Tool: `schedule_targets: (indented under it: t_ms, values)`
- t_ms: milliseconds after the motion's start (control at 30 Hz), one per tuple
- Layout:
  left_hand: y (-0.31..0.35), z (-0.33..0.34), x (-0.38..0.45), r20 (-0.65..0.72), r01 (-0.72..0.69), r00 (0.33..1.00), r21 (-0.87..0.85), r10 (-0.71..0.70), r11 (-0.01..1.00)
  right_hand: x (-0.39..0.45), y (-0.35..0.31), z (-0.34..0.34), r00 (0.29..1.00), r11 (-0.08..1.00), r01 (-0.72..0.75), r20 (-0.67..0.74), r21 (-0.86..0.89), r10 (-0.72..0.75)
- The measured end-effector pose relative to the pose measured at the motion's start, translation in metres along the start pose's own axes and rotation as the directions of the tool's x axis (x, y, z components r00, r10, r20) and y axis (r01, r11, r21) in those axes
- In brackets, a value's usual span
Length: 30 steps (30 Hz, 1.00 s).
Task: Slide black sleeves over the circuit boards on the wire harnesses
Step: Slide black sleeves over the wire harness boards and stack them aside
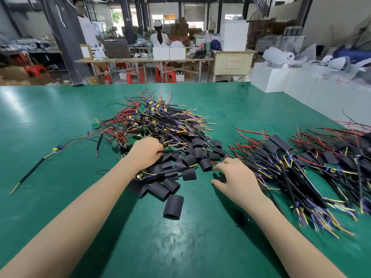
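**Two hands at the sleeve pile on a green desk**

The desk (60, 121) has a smooth, slightly glossy green mat. In the middle lies a tangled heap of bare harnesses (158, 121): thin red, black, yellow and purple wires with small green circuit boards among them. In front of it sits a loose pile of black sleeves (180, 165), short flattened tubes with a matte surface; one sleeve (173, 206) lies apart, nearest the camera. To the right, a spread of finished harnesses (301, 163) lies with sleeves already over the boards.

The left hand (145, 152) reaches into the near edge of the bare heap, fingers curled down; its grip is closed on a thin black wire (170, 151) that runs off to the right. The right hand (234, 177) rests at the right edge of the sleeve pile, fingers loosely bent and spread, fingertips touching the sleeves, its grip released and holding nothing.

One single harness (38, 165) lies alone at far left. White boxes (291, 83) stand beyond the desk's right edge.
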<state>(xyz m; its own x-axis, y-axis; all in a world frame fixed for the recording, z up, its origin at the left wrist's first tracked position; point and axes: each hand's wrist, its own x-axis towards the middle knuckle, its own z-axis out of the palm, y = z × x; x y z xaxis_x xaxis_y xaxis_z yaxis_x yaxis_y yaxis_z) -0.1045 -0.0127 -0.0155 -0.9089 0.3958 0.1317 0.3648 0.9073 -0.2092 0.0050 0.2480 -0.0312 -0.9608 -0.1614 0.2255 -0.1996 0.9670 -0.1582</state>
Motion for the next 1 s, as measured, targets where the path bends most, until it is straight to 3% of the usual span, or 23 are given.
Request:
schedule_targets:
  t_ms: [133,167,333,467,600,767,800,833,867,933,1000]
  values:
    - [-0.014,0.009,-0.008,-0.239,0.051,0.964,-0.267,-0.118,0.962,0.003,-0.001,0.002,0.999,1.000,0.007,-0.040,0.022,-0.007]
    - [-0.018,0.011,-0.008,-0.245,0.074,0.959,-0.270,-0.143,0.960,0.003,-0.001,0.003,0.998,1.000,0.023,-0.055,0.017,-0.022]
    - [-0.030,0.015,-0.005,-0.013,0.124,0.992,-0.143,-0.127,0.982,0.006,-0.006,0.010,0.985,0.985,0.171,-0.038,0.006,-0.171]
    - [-0.027,0.017,-0.005,-0.168,0.167,0.962,-0.257,-0.214,0.952,0.005,-0.009,0.017,0.955,0.956,0.290,0.050,0.033,-0.292]
    - [-0.027,0.003,-0.010,-0.403,0.157,0.790,-0.595,-0.461,0.788,0.006,-0.012,0.022,0.929,0.931,0.360,0.072,0.062,-0.364]
    - [-0.033,-0.055,-0.024,-0.734,-0.021,0.461,-0.571,-0.499,0.820,0.011,-0.010,0.020,0.933,0.930,0.360,-0.027,0.078,-0.359]
    - [-0.032,-0.068,-0.028,-0.769,-0.080,0.420,-0.559,-0.481,0.825,0.011,-0.010,0.020,0.932,0.929,0.363,-0.041,0.072,-0.360]
    - [-0.029,-0.078,-0.034,-0.788,-0.131,0.423,-0.541,-0.446,0.831,0.011,-0.010,0.019,0.931,0.929,0.364,-0.050,0.071,-0.361]
    - [-0.026,-0.084,-0.040,-0.781,-0.177,0.478,-0.533,-0.402,0.827,0.011,-0.011,0.018,0.930,0.928,0.366,-0.057,0.073,-0.362]
    - [-0.016,-0.089,-0.055,-0.682,-0.244,0.666,-0.582,-0.303,0.776,0.011,-0.012,0.017,0.929,0.925,0.368,-0.065,0.092,-0.363]
    - [-0.006,-0.082,-0.068,-0.558,-0.251,0.803,-0.636,-0.209,0.730,0.009,-0.013,0.015,0.933,0.921,0.359,-0.059,0.149,-0.354]
